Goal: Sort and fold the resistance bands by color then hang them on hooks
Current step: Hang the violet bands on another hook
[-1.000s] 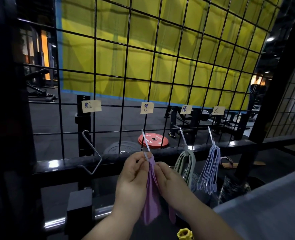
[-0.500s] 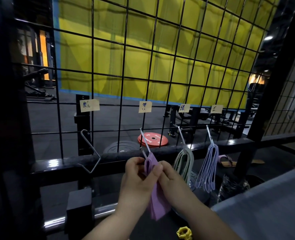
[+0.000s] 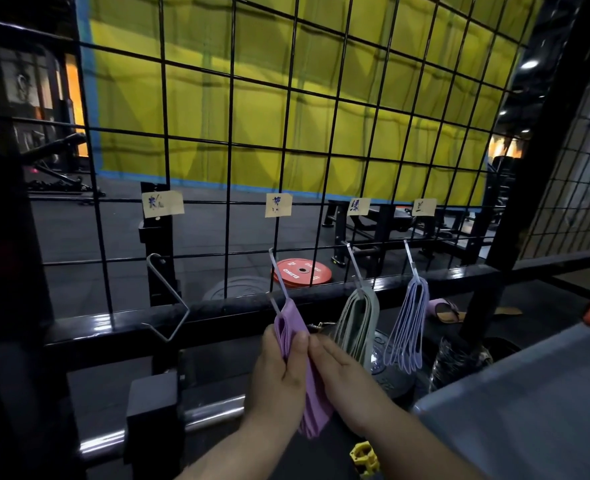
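A folded bundle of purple bands (image 3: 291, 327) hangs on the second hook (image 3: 277, 276) of the black wire grid (image 3: 231, 143). My left hand (image 3: 279, 375) grips the bundle just under the hook, thumb on its right side. My right hand (image 3: 343, 372) lies against the bundle's right side with fingers fairly straight, touching it. Green bands (image 3: 357, 323) hang on the third hook and blue-lilac bands (image 3: 409, 327) on the fourth. The leftmost hook (image 3: 169, 299) holds nothing. Paper labels (image 3: 278, 205) are stuck above each hook.
A black rail (image 3: 113, 323) runs under the grid. A grey surface (image 3: 528, 410) sits at the lower right, a yellow clamp (image 3: 364, 457) below my hands. Weight plates (image 3: 302, 270) and benches lie on the floor behind the grid.
The purple bundle has slid onto the second hook and now hangs from it. Both hands have dropped slightly lower along the bundle.
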A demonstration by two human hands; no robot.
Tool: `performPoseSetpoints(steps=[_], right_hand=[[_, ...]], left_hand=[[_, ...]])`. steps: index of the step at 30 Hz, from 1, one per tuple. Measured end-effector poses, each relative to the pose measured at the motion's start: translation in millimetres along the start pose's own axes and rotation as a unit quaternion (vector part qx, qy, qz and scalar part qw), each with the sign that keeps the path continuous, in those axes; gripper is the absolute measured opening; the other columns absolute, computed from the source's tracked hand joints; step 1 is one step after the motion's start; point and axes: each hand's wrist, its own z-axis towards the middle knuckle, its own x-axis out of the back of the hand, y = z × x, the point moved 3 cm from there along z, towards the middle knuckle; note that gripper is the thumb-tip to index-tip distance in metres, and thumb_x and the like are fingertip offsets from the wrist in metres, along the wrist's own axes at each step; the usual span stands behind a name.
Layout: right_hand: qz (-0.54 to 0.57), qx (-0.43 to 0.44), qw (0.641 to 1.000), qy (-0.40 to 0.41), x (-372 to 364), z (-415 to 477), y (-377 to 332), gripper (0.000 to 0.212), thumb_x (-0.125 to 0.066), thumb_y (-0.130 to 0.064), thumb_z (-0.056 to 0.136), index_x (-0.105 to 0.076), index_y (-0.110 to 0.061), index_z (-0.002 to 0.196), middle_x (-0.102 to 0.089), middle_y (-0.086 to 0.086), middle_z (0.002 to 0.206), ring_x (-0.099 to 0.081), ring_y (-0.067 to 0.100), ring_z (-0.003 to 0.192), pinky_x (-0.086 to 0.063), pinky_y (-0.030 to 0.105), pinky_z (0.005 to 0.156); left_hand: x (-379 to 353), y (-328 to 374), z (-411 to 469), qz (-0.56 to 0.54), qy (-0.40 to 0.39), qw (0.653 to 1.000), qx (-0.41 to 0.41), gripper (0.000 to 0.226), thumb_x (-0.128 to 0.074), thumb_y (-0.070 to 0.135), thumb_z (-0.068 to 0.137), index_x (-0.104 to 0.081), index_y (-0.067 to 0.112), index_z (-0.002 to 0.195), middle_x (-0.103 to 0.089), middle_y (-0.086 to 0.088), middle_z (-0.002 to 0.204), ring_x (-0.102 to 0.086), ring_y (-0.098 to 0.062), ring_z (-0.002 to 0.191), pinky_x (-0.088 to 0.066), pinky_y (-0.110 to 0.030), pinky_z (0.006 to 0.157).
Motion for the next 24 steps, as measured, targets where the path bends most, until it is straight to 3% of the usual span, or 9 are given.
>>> performPoseSetpoints(steps=[3,8,13,16,19,24], right_hand=[[-0.009,0.005,1.000,0.009,-1,-2,5,0.036,-0.034,-0.041,0.102,-0.060,-0.018,0.111,-0.066,0.005,0.107,-0.062,0.006,0.092,-0.045,0.008,0.075],[-0.033,0.011,0.999,0.015,-8,-4,24,0.041,-0.036,-0.046,0.099,-0.056,-0.010,0.102,-0.062,0.016,0.098,-0.060,0.022,0.088,-0.048,0.032,0.084],[-0.064,0.013,0.998,0.012,-7,-6,47,0.032,-0.038,-0.033,0.103,-0.057,-0.007,0.104,-0.062,0.016,0.099,-0.058,0.021,0.088,-0.046,0.032,0.084],[-0.065,0.022,0.997,0.019,-5,-6,51,0.030,-0.040,-0.030,0.103,-0.056,-0.006,0.098,-0.059,0.015,0.088,-0.053,0.011,0.077,-0.044,0.029,0.075],[-0.067,0.034,0.997,0.019,-4,-9,52,0.026,-0.040,-0.027,0.103,-0.055,-0.011,0.090,-0.055,0.002,0.076,-0.050,0.005,0.069,-0.043,0.026,0.068],[-0.086,0.060,0.994,0.030,-1,-15,62,0.029,-0.042,-0.030,0.101,-0.051,-0.013,0.080,-0.050,0.001,0.064,-0.049,0.012,0.059,-0.043,0.037,0.061]], left_hand=[[-5,-11,-4,-0.009,0.011,1.000,0.008,0.039,-0.040,0.058,0.084,-0.046,0.034,0.115,-0.063,0.011,0.096,-0.061,0.002,0.085,-0.044,-0.015,0.067],[-9,-28,-9,0.035,0.007,0.999,0.009,0.039,-0.039,0.063,0.082,-0.048,0.035,0.107,-0.062,0.011,0.100,-0.059,-0.002,0.090,-0.046,-0.020,0.071],[-10,-42,-10,0.086,0.014,0.996,-0.028,0.026,-0.048,0.044,0.093,-0.056,0.023,0.105,-0.062,0.009,0.089,-0.058,0.001,0.082,-0.038,-0.009,0.064],[-13,-47,-13,0.095,0.000,0.995,-0.037,0.035,-0.043,0.053,0.088,-0.058,0.023,0.099,-0.062,0.007,0.086,-0.059,-0.002,0.081,-0.042,-0.018,0.066],[-17,-52,-16,0.114,-0.004,0.992,-0.044,0.032,-0.046,0.047,0.092,-0.059,0.019,0.102,-0.060,0.007,0.085,-0.058,-0.003,0.079,-0.039,-0.015,0.063],[-18,-59,-21,0.134,-0.020,0.990,-0.047,0.028,-0.046,0.042,0.095,-0.058,0.017,0.102,-0.058,0.008,0.081,-0.057,-0.005,0.077,-0.036,-0.012,0.060]])
